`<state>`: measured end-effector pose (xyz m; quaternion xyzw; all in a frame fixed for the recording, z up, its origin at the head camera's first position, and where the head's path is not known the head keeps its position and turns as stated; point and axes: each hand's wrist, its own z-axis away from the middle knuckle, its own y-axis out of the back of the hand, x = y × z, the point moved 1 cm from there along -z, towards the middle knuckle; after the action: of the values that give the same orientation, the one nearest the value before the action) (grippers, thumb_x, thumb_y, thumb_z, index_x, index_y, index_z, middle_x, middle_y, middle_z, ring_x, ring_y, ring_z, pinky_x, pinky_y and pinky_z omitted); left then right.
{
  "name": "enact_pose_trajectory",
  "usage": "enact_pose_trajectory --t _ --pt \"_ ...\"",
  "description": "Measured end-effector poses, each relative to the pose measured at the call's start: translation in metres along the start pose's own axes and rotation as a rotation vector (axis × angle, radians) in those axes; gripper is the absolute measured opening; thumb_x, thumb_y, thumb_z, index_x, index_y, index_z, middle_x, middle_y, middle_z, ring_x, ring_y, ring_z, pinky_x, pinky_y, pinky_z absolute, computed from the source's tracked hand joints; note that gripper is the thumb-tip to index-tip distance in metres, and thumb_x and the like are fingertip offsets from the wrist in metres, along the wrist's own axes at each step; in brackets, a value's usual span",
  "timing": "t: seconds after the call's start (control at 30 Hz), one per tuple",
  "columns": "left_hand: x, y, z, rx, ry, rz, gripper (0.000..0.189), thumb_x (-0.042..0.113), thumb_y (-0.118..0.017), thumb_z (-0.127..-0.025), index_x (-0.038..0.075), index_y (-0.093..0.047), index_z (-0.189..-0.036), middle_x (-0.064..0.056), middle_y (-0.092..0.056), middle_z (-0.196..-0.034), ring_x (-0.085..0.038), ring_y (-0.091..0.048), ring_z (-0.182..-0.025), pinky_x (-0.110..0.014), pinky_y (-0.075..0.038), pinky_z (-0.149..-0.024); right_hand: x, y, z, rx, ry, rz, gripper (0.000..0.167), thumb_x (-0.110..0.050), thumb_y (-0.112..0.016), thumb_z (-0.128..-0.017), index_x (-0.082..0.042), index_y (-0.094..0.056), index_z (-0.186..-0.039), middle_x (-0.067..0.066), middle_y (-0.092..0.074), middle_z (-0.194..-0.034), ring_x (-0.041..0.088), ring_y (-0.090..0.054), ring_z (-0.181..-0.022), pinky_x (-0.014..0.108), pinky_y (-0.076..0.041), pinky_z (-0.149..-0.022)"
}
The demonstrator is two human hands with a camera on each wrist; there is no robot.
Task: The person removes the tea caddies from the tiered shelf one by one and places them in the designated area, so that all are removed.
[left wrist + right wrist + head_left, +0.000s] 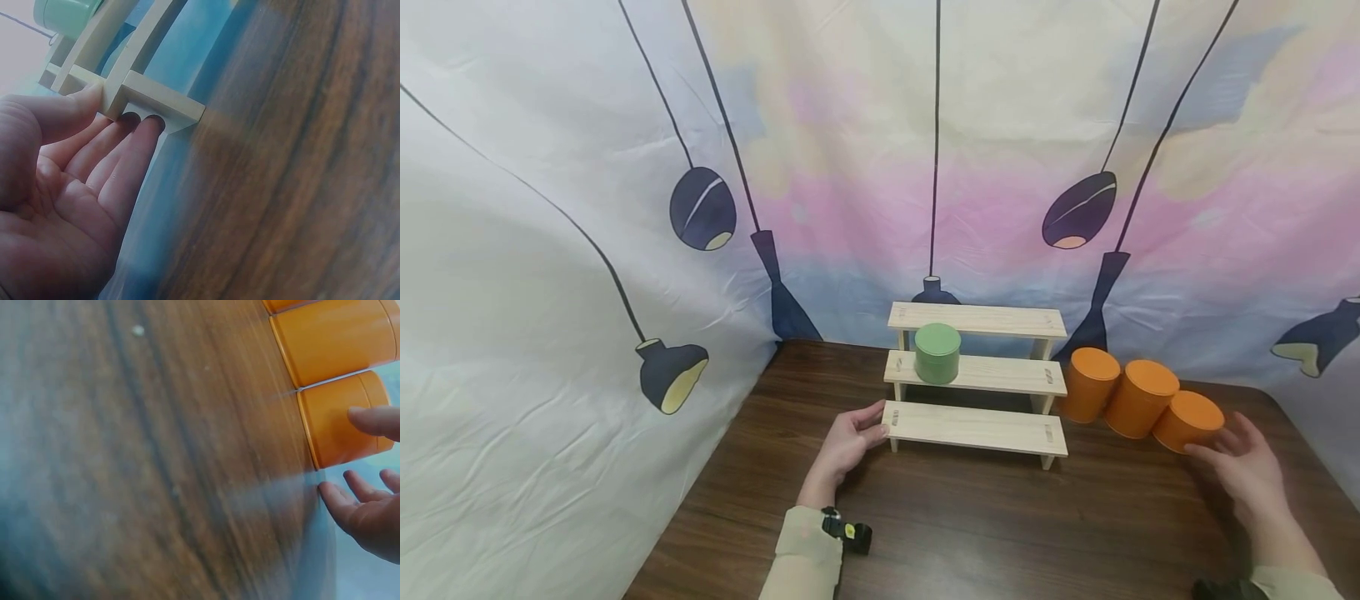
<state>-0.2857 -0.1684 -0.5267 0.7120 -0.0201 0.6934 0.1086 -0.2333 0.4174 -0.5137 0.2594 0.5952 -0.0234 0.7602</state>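
Note:
A three-step wooden display stand rises on the brown table. At the left end of its lowest step, my left hand pinches the board; in the left wrist view the thumb lies against the wood and the fingertips reach underneath. A round green tin sits on the middle step, toward the left. Right of the stand are three orange canisters, a tall one, a middle one and the shortest one. My right hand is beside the shortest canister, its thumb over the side and its other fingers spread apart from it.
Dark wood-grain table extends in front of the stand. Behind and at the left hangs a cloth backdrop printed with lamps, close behind the stand and canisters. A black strap device sits on the left wrist.

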Motion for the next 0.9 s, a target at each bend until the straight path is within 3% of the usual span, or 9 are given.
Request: enact_pose_trajectory --t 0.1,0.23,0.43,0.7,0.9 --pt "0.001 0.0 0.001 0.002 0.0 0.004 0.051 0.003 -0.067 -0.103 -0.003 -0.055 -0.153 -0.027 -0.057 -0.151 -0.033 -0.066 -0.128 -0.037 -0.058 -0.102 -0.003 0.001 0.003 0.009 0.004 -0.007 0.107 -0.016 -0.071 -0.103 -0.013 0.011 -0.171 0.028 -0.006 -0.174 0.052 -0.017 -0.156 0.054 -0.021 -0.127" --pt "0.001 0.001 0.001 0.003 0.004 0.001 0.051 0.002 -0.067 -0.103 -0.002 -0.055 -0.153 -0.026 -0.058 -0.151 -0.032 -0.066 -0.128 -0.037 -0.057 -0.102 -0.006 0.001 0.006 0.079 -0.054 -0.048 0.107 -0.01 -0.07 -0.102 -0.018 0.011 -0.172 0.023 -0.006 -0.176 0.046 -0.015 -0.159 0.057 -0.022 -0.127" --pt "0.001 0.0 0.001 0.001 0.004 0.001 0.051 0.002 -0.067 -0.103 -0.003 -0.055 -0.153 -0.026 -0.058 -0.151 -0.032 -0.066 -0.128 -0.038 -0.057 -0.102 -0.011 0.001 0.013 0.192 -0.14 -0.175 0.108 -0.011 -0.07 -0.101 -0.034 0.007 -0.172 0.007 -0.004 -0.179 0.029 -0.009 -0.164 0.049 -0.021 -0.13" --pt "0.002 -0.001 0.001 0.001 0.008 0.002 0.051 0.003 -0.066 -0.104 -0.003 -0.055 -0.153 -0.027 -0.057 -0.151 -0.032 -0.066 -0.128 -0.037 -0.057 -0.102 -0.018 -0.005 0.024 0.315 -0.14 -0.32 0.105 -0.009 -0.071 -0.1 -0.042 -0.002 -0.171 -0.006 -0.008 -0.179 0.016 -0.009 -0.163 0.04 -0.021 -0.13" --pt "0.002 -0.001 0.002 0.004 0.007 -0.01 0.05 0.003 -0.066 -0.104 -0.002 -0.056 -0.153 -0.026 -0.057 -0.151 -0.032 -0.066 -0.128 -0.038 -0.057 -0.103 -0.026 -0.01 0.031 0.364 -0.113 -0.379 0.1 -0.006 -0.069 -0.1 -0.043 -0.009 -0.171 -0.012 -0.012 -0.178 0.009 -0.01 -0.161 0.035 -0.019 -0.129"
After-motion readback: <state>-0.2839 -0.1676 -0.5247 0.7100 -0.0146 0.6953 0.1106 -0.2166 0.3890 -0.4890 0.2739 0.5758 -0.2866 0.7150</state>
